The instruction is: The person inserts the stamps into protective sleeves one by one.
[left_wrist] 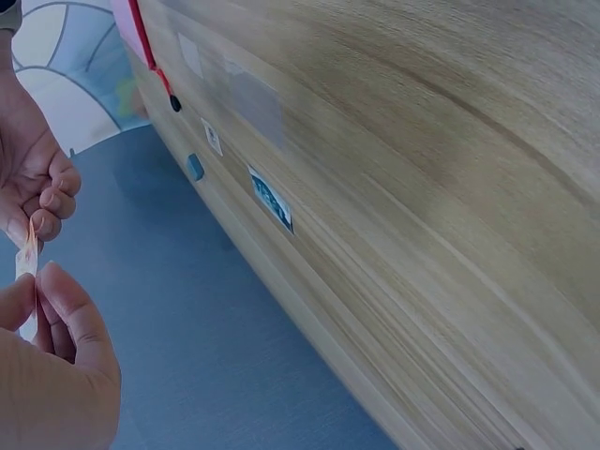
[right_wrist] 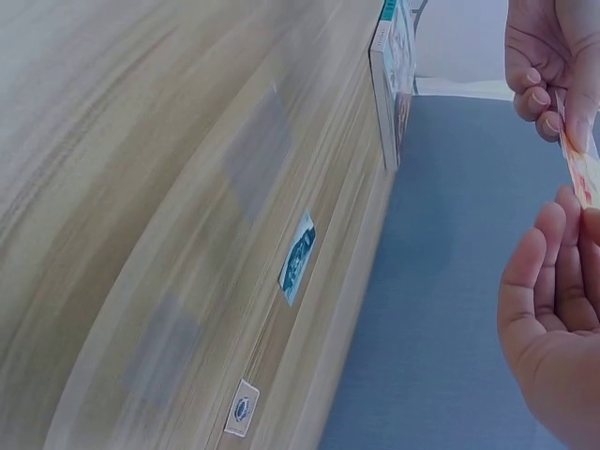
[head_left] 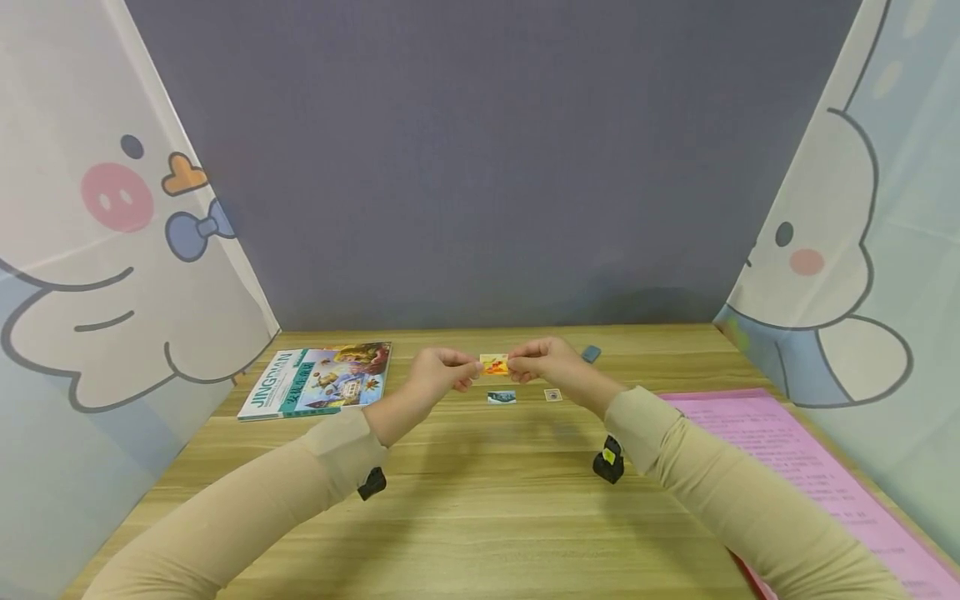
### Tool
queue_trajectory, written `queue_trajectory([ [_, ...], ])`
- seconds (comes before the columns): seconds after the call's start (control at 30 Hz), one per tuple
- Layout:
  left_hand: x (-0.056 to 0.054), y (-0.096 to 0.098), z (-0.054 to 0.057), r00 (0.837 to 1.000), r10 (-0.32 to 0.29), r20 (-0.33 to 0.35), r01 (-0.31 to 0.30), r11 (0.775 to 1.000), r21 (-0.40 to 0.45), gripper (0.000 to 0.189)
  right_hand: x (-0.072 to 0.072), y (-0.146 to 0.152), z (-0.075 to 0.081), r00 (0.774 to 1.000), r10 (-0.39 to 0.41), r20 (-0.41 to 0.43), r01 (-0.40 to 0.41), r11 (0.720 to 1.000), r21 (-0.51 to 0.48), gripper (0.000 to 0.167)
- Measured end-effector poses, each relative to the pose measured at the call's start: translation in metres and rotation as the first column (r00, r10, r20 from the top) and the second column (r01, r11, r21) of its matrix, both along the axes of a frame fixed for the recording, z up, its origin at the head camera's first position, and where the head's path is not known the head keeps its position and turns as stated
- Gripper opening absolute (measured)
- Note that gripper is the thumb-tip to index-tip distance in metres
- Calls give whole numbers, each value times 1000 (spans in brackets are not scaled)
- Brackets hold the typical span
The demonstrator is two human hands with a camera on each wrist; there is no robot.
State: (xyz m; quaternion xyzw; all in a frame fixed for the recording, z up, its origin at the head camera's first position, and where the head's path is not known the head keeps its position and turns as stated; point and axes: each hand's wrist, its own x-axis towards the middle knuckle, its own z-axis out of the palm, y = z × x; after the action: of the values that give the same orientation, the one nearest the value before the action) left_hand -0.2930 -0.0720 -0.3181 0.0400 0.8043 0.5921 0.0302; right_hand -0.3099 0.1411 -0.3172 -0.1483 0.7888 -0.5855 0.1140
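A small yellow stamp (head_left: pixel 493 364) with a red and orange picture is held up above the far part of the table. My left hand (head_left: pixel 442 371) pinches its left edge between thumb and finger. At the opposite edge, my right hand (head_left: pixel 551 364) pinches it too. The wrist views show the stamp (right_wrist: pixel 586 173) nearly edge-on, thin like paper. Below the hands, a blue-green stamp (head_left: pixel 502 397) lies flat on the table. A smaller pale stamp (head_left: pixel 552 395) with a dark round mark lies to its right.
A picture book (head_left: pixel 322 381) lies at the back left. The blue-grey block (head_left: pixel 591 354) sits near the back edge. Pink printed sheets (head_left: pixel 795 467) on something red-edged cover the right side. Faint translucent squares (right_wrist: pixel 258 155) show on the wood (head_left: pixel 480 533). A grey panel (head_left: pixel 480 167) stands behind.
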Motion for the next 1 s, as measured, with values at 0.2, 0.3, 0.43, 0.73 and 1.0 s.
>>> queue_trajectory([
  [0.2,0,2,1,1000,-11,6,11,1000,23,18,1,-1,0,999,-27,-17,27,1000,-10,25],
  [0.3,0,3,0,1000,-7,11,7,999,36,17,2,-2,-1,999,-49,-13,49,999,-6,24],
  [0.43,1,4,0,1000,-2,10,1,999,42,16,4,-4,-2,997,-72,-9,72,997,0,23],
  [0.73,1,6,-1,1000,3,3,-3,999,47,18,4,-7,-3,994,-102,-26,102,995,7,24],
  [1.0,0,6,-2,1000,10,8,-10,998,55,19,5,-9,-5,993,-114,-32,114,993,2,24],
])
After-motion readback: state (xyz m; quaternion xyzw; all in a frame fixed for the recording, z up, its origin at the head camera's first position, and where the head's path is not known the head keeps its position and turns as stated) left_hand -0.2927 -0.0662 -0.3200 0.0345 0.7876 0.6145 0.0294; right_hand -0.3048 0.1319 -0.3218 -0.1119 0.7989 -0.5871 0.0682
